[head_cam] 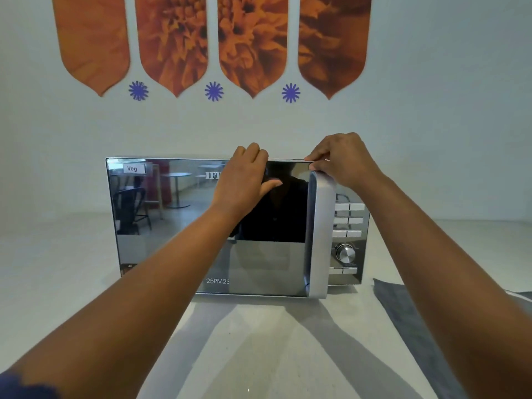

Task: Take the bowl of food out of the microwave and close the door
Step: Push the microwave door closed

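Left hand (247, 180): arm stretched forward, palm flat against the upper part of the door (184, 226), fingers together pointing up over the top edge, thumb spread out to the right. It grips nothing.

Right hand (342, 162): arm stretched forward, wrist bent down, fingers curled and pressed together on the top end of the handle (319, 240), at the door's upper right corner.

Microwave (349, 279): boxy, silver, standing on the worktop (259, 341) against the far wall. Door shut, mirror-glossy, reflecting a room with chairs and a table; small white label reading "Veg" at its top left. Handle a broad, curved vertical bar of brushed silver.

Control panel (348, 220): right of the handle, rows of rectangular buttons, round metal knob (345, 252) below.

Bowl of food: not visible.

Worktop: pale, matt, speckled. Grey cloth (403, 312), right.
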